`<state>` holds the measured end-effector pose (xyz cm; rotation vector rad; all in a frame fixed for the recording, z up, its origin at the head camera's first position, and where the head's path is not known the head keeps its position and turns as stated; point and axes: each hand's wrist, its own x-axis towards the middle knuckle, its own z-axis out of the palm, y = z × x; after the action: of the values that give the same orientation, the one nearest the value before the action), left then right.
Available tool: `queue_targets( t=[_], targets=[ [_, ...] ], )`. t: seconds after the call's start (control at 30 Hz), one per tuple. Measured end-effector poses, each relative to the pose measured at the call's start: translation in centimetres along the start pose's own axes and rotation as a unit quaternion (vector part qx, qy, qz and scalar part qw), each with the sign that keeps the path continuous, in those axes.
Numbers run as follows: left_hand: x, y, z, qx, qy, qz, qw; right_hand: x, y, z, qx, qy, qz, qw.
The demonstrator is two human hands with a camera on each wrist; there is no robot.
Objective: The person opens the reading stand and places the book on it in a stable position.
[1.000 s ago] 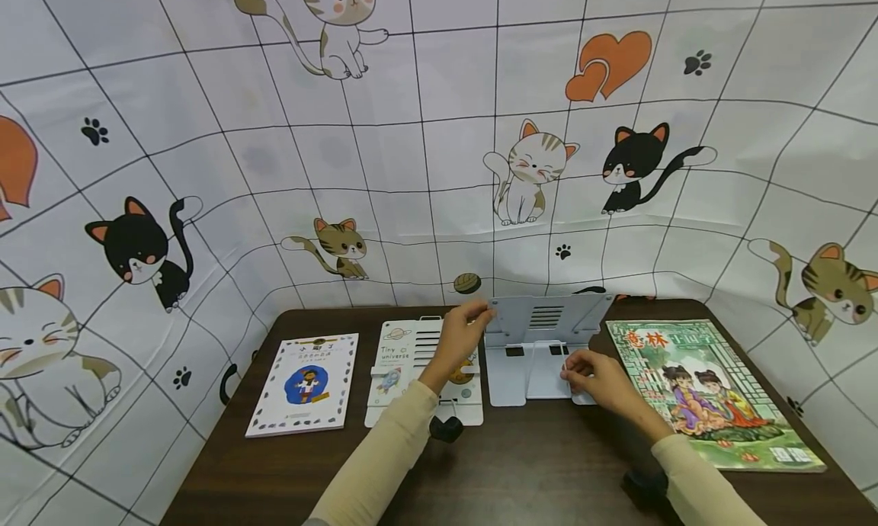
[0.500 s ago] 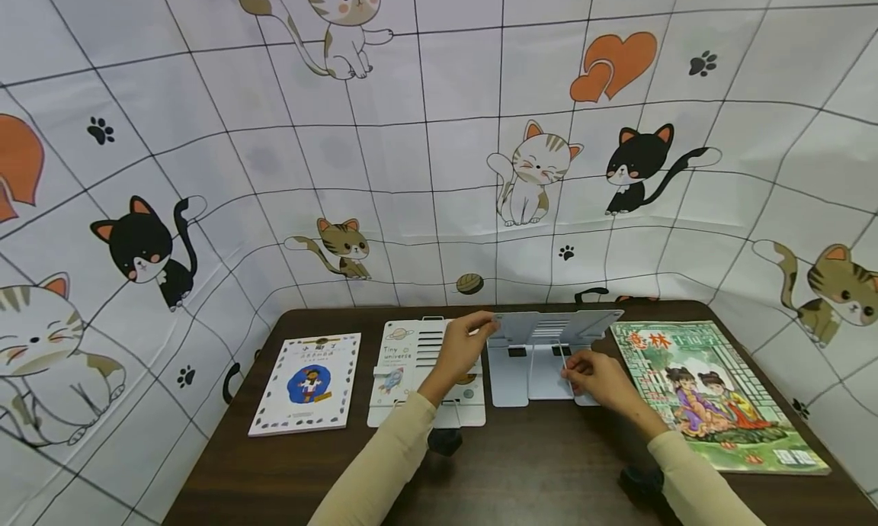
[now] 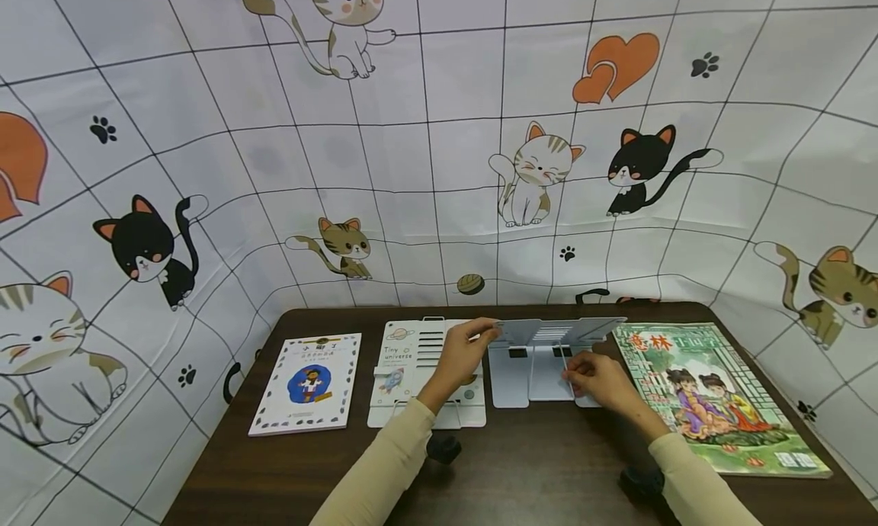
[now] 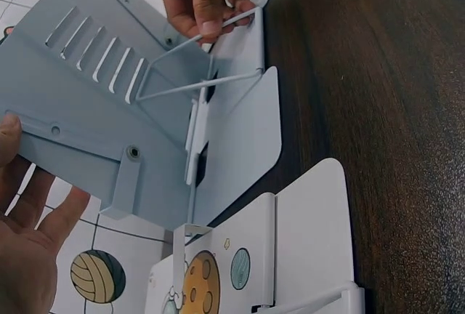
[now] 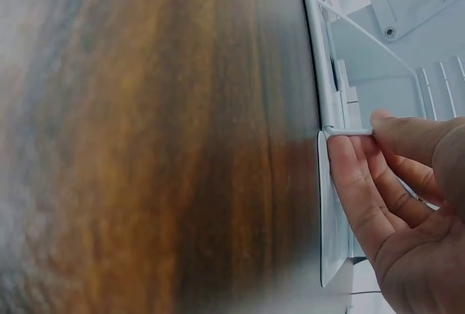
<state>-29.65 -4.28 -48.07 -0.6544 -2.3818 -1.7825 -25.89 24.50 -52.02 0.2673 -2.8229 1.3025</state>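
A light grey-blue folding book stand is partly opened on the dark table, its slotted panel raised at an angle above the flat base. My left hand holds the panel by its upper left corner, the thumb on one face and the fingers behind. My right hand pinches the thin wire support near the base between thumb and fingers. From the left wrist view, the wire support runs from the base up to the panel by the slots. The right wrist view hides part of the stand behind my right hand.
Left of the stand lies a white "Tiny universe" book stand with printed planets, partly under my left arm. A white booklet is farther left. On the right lies a green illustrated magazine. A cat-print cloth backs the table.
My left hand has brought the panel's top edge lower, closer to the base, so its face looks narrower. The right hand keeps its pinch on the wire support and has hardly moved.
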Motion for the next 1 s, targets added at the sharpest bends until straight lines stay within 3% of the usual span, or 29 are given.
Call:
queue_targets(
  t=[0.23,0.4,0.53,0.67,0.83,1.0],
  targets=[
    [0.2,-0.2,0.1,-0.001,-0.005,0.006,1.0,-0.6,-0.1,-1.1,0.025,0.007,-0.008,0.9996],
    [0.2,-0.7,-0.1,-0.012,-0.003,0.013,0.9998,-1.4,-0.3,-3.0,0.041,0.08,0.002,0.9959],
    [0.1,-1.2,-0.5,-0.015,0.012,0.021,0.9996,-2.0,-0.7,-4.7,0.051,0.19,-0.015,0.9804],
    [0.0,-1.2,-0.8,-0.017,0.013,0.012,0.9997,-2.2,-1.3,-5.8,0.074,0.275,-0.079,0.9555],
    [0.1,-1.2,-0.6,-0.02,0.013,0.011,0.9996,-1.6,-1.8,-6.4,0.107,0.295,-0.16,0.9359],
    [0.1,-1.3,-0.4,-0.022,0.018,0.015,0.9995,-1.3,-2.1,-6.4,0.111,0.304,-0.174,0.93]
  ],
)
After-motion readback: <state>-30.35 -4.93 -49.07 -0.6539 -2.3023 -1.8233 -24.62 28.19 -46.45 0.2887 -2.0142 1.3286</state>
